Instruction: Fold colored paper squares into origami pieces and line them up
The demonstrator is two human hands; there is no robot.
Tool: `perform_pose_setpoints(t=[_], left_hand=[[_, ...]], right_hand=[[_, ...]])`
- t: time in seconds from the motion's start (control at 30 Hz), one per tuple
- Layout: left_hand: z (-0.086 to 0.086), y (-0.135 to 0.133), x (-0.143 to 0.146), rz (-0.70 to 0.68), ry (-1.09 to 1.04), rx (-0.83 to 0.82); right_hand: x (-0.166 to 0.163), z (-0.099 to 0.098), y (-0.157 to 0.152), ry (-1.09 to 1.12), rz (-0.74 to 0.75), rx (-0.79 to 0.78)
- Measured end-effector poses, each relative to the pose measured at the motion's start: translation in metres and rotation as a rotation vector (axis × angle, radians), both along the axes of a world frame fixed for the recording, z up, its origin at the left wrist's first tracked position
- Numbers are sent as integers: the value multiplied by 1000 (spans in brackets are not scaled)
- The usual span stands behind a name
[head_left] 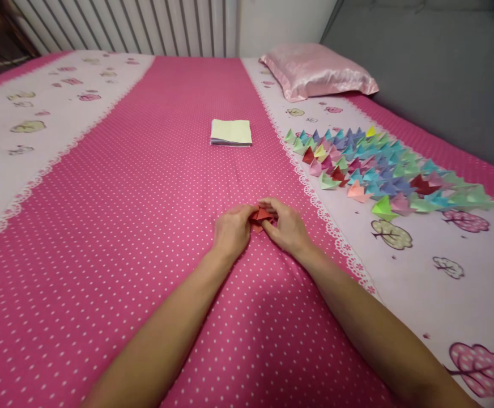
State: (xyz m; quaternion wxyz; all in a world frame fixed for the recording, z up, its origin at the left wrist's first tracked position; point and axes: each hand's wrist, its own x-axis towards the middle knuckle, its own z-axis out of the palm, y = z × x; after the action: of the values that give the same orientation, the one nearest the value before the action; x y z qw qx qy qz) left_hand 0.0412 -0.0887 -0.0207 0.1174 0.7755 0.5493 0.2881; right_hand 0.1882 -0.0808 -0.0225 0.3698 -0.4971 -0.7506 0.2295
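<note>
Between both hands, low over the pink dotted bedsheet (179, 187), is a small folded piece of red paper (262, 214). My left hand (233, 229) pinches its left side with thumb and fingers. On the opposite side, my right hand (288, 228) grips it, the thumb at the near edge and the fingers curled behind. The fingers partly cover the paper, so its full shape is hidden. Beyond the hands lies a stack of square paper (231, 132), pale yellow on top.
Many folded paper boats (372, 174) in several colours stand in rows on the right, over the sheet's white printed band. Farther back rests a pink satin pillow (315, 71). A grey padded panel (425, 73) borders the right side, and white vertical slats (145, 28) the far end.
</note>
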Motion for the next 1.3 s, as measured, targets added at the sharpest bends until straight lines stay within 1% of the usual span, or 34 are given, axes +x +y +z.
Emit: perform_pose_setpoints(t=[0.1, 0.2, 0.27, 0.37, 0.53, 0.6, 0.67, 0.73, 0.8, 0.9, 0.97, 1.1, 1.3], left_hand=[[-1, 0, -1, -43, 42, 11], [-1, 0, -2, -16, 99, 1], [0, -1, -2, -3, 128, -4], [2, -1, -2, -44, 136, 12], [4, -1, -1, -138, 134, 47], [3, -1, -1, -160, 163, 40], [2, -4, 0, -180, 222, 13], [3, -8, 1, -203, 301, -40], [5, -14, 2, -223, 380, -116], [10, -22, 2, -256, 466, -237], [12, -26, 2, -276, 495, -281], [17, -31, 2, -280, 527, -302], [24, -38, 4, -247, 560, -363]], right_hand=[[4, 8, -4, -112, 46, -4], [10, 13, -5, -122, 102, -92], [15, 13, -4, -71, 139, -165], [18, 9, 0, 47, 164, -229], [19, 10, 3, 189, 137, -299], [20, 12, 4, 246, 127, -351], [22, 12, 5, 270, 81, -386], [23, 10, 8, 244, 13, -371], [23, 6, 10, 186, -49, -323], [21, 1, 12, 88, -92, -237], [19, 0, 11, 33, -94, -186], [17, 1, 9, -81, -86, -126], [14, 5, 6, -372, -43, -79]])
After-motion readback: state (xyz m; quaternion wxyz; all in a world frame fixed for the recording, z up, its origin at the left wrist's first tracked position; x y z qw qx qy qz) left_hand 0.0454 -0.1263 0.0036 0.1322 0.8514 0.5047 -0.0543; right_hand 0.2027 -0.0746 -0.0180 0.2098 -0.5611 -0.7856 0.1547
